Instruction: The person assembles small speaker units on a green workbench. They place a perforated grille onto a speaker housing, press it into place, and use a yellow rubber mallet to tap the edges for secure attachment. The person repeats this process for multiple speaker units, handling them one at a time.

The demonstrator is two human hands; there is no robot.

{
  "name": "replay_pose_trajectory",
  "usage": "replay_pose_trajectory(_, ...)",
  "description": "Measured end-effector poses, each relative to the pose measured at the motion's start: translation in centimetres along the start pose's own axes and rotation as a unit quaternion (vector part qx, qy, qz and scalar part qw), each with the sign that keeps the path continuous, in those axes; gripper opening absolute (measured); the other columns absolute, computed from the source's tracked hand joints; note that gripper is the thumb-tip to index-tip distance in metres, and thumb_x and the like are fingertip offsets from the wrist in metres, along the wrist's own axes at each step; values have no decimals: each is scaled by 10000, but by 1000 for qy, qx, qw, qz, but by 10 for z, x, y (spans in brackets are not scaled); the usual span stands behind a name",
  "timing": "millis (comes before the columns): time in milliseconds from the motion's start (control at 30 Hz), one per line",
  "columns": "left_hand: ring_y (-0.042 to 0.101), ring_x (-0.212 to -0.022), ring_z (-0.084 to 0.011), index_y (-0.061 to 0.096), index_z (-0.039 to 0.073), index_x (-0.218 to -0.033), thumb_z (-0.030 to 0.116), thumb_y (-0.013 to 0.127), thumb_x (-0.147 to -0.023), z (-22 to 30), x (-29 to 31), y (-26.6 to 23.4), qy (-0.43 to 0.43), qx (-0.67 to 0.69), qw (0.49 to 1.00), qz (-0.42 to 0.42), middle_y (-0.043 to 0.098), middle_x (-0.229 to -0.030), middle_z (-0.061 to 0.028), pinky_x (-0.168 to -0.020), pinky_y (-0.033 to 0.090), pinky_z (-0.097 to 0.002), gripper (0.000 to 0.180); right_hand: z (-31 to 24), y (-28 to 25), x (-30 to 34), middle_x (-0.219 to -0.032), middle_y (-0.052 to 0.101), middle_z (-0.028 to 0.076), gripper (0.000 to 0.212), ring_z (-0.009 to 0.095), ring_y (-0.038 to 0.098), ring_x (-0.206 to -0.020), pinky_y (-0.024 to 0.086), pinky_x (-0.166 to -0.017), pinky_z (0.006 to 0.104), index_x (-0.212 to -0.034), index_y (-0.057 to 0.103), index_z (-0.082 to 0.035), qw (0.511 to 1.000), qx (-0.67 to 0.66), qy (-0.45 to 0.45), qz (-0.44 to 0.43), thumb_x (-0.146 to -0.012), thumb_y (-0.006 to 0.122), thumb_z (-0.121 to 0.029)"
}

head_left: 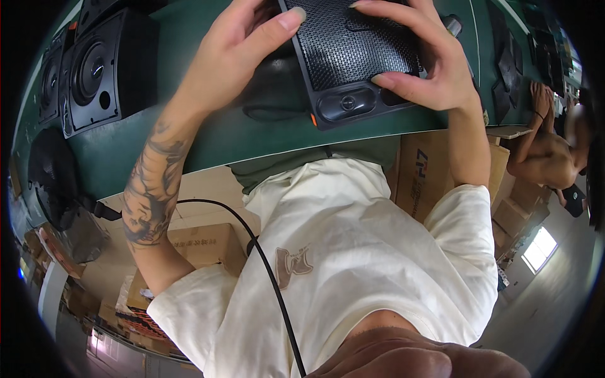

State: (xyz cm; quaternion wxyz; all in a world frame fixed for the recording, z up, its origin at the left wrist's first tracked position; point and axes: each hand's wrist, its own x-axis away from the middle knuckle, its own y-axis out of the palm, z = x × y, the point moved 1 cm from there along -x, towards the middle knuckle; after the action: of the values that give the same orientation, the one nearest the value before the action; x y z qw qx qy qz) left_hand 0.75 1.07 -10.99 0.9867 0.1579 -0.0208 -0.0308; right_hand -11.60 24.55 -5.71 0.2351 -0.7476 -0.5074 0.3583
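A black speaker with a perforated metal grille lies on the green work table at the top of the head view. Its lower panel has a glossy oval part, and one corner shows a small orange piece. My left hand is closed around its left edge, thumb on the rim, other fingers mostly hidden. On the right side, my right hand grips the speaker, with its thumb near the lower panel and one fingertip on the grille. Some of its fingers are out of sight behind the edge.
Black speaker cabinets with round cones stand on the green table at left. A black cable crosses before my body. Cardboard boxes stand below the table. Flat black parts and another person's arms are at right.
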Motion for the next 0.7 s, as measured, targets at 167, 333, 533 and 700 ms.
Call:
replay_pose_trajectory(167, 480, -1326, -188, 320, -15, -1565, 225, 577, -1068, 5, 3, 0, 23, 13, 999, -21, 476, -1463, -135, -1118, 385, -320, 608, -24, -7, -16, -1487, 503, 203, 606, 453, 329, -1475, 160, -1244, 558, -1315, 680, -59, 994, 77, 17, -70, -780, 868, -274)
replay_pose_trajectory(333, 487, -1301, -163, 347, 2, -1545, 212, 568, -1072, 0, 2, 6, 17, 5, 1000, 20, 502, -1409, -111, -1098, 398, -302, 563, -17, 23, -27, -1418, 526, 197, 648, 444, 383, -1421, 217, -1228, 559, -1323, 639, -42, 1000, 16, -20, -11, -788, 874, -320)
replay_pose_trajectory(533, 515, -1241, -138, 388, 2, -1495, 179, 582, -1069, 0, 9, 8, 21, -30, 999, 33, 524, -1358, -90, -1062, 434, -277, 500, -37, 20, -37, -1431, 493, 225, 742, 453, 385, -1412, 242, -1219, 556, -1380, 559, -15, 992, 71, -17, -106, -802, 856, -372)
replay_pose_trajectory(700, 517, -1256, -140, 416, -22, -1465, 134, 588, -1059, -3, 3, 11, 50, -10, 998, 35, 539, -1344, -92, -1068, 439, -290, 468, -44, 14, -50, -1442, 465, 249, 823, 461, 387, -1405, 262, -1212, 553, -1427, 492, 7, 982, 119, -10, -149, -813, 842, -415)
